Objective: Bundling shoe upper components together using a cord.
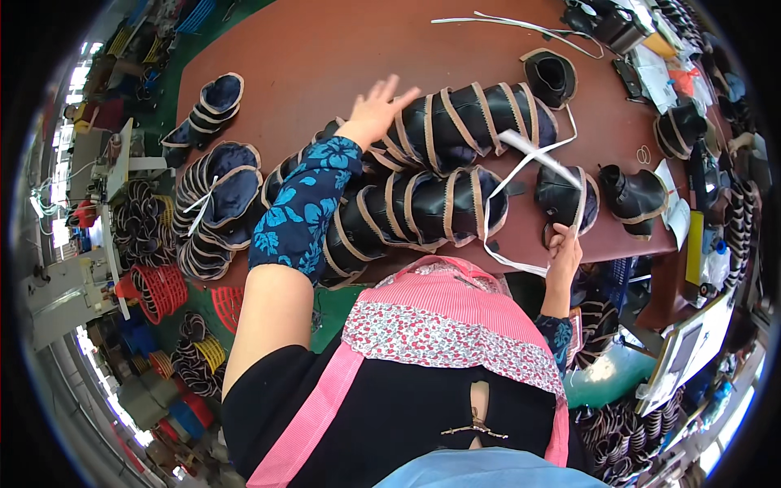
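Two long rows of nested black boot uppers with tan fleecy edges lie across the table, a far row [455, 122] and a near row [415, 207]. My left hand [376, 112] is spread over the left part of the far row, fingers stretched out and holding nothing. My right hand [563, 250], at the near table edge, pinches a white strip [521, 167]. The strip loops up past the rows' right ends and is partly blurred. A single boot upper [560, 191] lies just beyond my right hand. Another upper [551, 80] stands at the far row's right end.
Bundled uppers [232, 191], tied with white strip, sit at the table's left. More single uppers [633, 193] lie to the right. Loose white strips [521, 24] rest on the brown table [309, 49] at the back. Red baskets [154, 293] stand on the floor at left.
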`<action>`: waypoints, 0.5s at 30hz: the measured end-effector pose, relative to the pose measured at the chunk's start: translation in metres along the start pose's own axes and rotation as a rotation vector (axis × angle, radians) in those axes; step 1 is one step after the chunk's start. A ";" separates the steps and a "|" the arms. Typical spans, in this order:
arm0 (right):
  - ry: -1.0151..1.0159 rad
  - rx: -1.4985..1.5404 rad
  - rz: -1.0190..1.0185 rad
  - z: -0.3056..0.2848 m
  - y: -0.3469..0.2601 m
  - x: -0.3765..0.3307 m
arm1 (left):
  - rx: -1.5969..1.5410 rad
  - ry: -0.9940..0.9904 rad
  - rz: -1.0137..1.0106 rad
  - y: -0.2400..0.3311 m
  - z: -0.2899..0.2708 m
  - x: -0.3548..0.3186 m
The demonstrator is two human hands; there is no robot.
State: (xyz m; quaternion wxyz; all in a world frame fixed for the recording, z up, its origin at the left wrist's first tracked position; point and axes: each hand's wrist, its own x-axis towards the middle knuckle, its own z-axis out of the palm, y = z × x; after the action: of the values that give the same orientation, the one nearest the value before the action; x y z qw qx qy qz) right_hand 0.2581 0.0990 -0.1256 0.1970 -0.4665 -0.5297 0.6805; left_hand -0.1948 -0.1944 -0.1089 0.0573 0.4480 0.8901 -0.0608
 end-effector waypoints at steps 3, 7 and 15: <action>0.005 0.104 0.008 0.005 -0.009 0.018 | -0.008 0.048 0.133 0.034 0.007 0.002; -0.037 0.104 0.017 0.018 -0.037 0.037 | -0.086 0.067 0.079 0.039 0.016 0.002; -0.186 -0.059 -0.083 0.042 -0.068 0.114 | -0.045 -0.067 -0.010 0.050 0.004 0.015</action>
State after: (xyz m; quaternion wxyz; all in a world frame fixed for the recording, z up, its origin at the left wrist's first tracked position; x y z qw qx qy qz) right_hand 0.1512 0.1879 -0.1128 0.1610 -0.3846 -0.5842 0.6963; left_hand -0.1634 -0.1540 -0.1179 0.0970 0.4400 0.8910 -0.0560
